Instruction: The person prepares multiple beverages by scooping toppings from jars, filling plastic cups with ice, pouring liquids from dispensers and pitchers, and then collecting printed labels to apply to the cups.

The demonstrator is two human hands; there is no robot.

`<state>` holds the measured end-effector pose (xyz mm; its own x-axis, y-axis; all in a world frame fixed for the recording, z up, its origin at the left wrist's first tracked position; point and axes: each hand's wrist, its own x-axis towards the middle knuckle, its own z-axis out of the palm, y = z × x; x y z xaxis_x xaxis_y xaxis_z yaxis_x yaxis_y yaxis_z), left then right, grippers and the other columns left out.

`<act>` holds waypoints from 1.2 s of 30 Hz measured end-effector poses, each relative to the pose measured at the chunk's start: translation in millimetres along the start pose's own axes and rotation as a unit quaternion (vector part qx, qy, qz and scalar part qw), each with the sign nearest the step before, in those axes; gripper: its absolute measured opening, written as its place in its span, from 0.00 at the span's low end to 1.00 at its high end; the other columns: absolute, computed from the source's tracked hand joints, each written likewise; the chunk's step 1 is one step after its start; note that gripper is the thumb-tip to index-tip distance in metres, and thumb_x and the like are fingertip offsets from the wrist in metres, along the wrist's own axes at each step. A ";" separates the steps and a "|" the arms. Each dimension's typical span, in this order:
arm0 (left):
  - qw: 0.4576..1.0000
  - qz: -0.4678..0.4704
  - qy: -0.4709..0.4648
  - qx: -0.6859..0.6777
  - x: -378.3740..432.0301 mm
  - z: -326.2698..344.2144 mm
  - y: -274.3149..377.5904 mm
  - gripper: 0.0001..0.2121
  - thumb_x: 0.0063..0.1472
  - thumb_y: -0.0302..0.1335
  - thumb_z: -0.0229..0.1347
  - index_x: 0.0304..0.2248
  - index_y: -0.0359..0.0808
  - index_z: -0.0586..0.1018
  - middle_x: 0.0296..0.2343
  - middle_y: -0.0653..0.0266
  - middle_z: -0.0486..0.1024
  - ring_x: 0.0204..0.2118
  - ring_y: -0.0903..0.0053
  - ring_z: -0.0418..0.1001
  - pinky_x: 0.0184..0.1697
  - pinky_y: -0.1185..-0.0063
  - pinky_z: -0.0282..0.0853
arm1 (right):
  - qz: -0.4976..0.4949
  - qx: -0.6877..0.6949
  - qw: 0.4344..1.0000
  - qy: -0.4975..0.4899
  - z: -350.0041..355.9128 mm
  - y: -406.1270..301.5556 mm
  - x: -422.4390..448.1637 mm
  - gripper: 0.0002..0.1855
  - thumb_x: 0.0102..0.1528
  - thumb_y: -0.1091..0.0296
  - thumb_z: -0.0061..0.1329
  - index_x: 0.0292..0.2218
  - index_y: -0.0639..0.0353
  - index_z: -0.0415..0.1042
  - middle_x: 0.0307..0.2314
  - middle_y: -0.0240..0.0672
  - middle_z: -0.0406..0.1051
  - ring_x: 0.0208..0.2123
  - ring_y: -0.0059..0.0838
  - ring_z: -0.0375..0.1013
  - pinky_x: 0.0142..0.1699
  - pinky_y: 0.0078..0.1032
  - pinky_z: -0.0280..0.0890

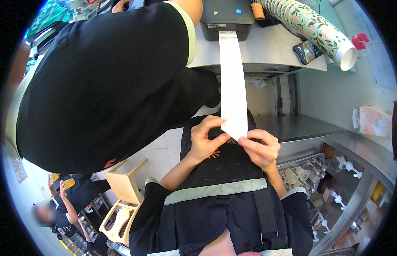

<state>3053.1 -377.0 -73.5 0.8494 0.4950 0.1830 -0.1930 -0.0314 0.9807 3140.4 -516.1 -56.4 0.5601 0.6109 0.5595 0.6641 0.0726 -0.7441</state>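
A long strip of white printed label paper (233, 80) runs from the slot of a black label printer (227, 19) down towards my chest. My left hand (207, 137) pinches the strip's lower left edge between thumb and fingers. At its lower right corner, my right hand (261, 148) grips the paper with thumb and fingertips. The strip's lower end is folded or bent at an angle between both hands. Small print shows near the printer; the rest looks mostly blank.
A co-worker in a black shirt (102, 86) stands close on the left. Stacked floral paper cups (323, 28), a phone (307, 52) and an orange roll (258, 11) lie on the white counter (268, 48). Right, below, are a rack of cups (297, 176) and pump dispensers (350, 168). A wooden chair (123, 204) stands lower left.
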 end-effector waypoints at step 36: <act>0.958 0.134 -0.132 0.219 10.6 -20.2 -18.3 0.25 0.38 0.19 0.56 0.40 0.31 0.63 0.23 0.66 0.74 0.42 0.58 0.63 0.47 0.61 0.51 | 0.415 0.233 0.877 0.060 31.1 60.3 4.2 0.19 0.43 0.79 0.48 0.39 0.66 0.64 0.25 0.34 0.70 0.25 0.16 0.67 0.32 0.15 0.61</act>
<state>3055.7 -353.6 -91.0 0.9040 0.1838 0.3860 -0.2457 -0.5156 0.8209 3167.5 -484.6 -110.3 0.8217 0.5203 -0.2327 -0.2562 -0.0274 -0.9662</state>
